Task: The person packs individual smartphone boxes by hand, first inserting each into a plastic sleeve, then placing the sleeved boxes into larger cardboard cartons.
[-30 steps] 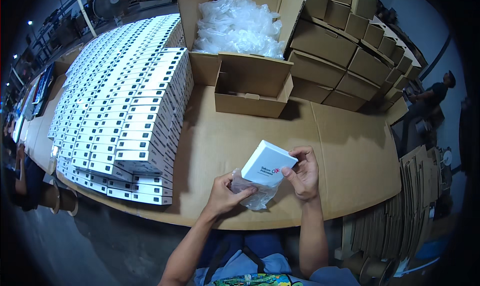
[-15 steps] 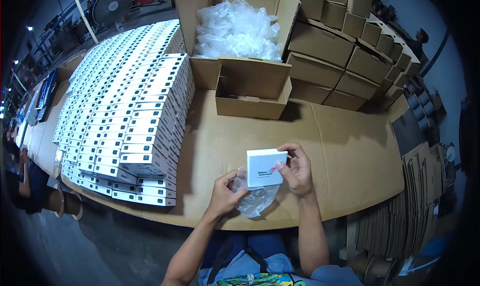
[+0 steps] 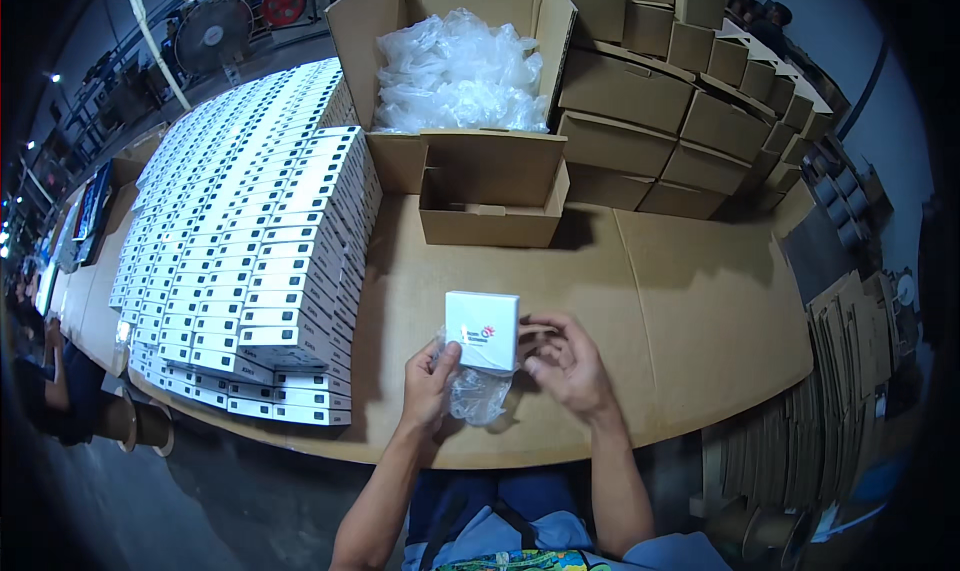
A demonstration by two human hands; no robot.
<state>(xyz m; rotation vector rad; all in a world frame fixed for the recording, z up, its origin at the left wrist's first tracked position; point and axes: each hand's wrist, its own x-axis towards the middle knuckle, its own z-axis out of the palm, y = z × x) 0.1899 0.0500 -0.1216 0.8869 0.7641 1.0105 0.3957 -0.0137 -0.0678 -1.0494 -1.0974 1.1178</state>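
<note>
Packing floor in a warehouse or factory: cardboard-covered surface (image 3: 680, 291), rows of white boxes (image 3: 250, 261), stacked cartons (image 3: 680, 101), industrial fan (image 3: 213, 34).

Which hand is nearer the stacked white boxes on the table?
Left. The left hand grips the small white box and clear bag just right of the stacked white boxes; the right hand sits farther right, beyond the small box.
</note>
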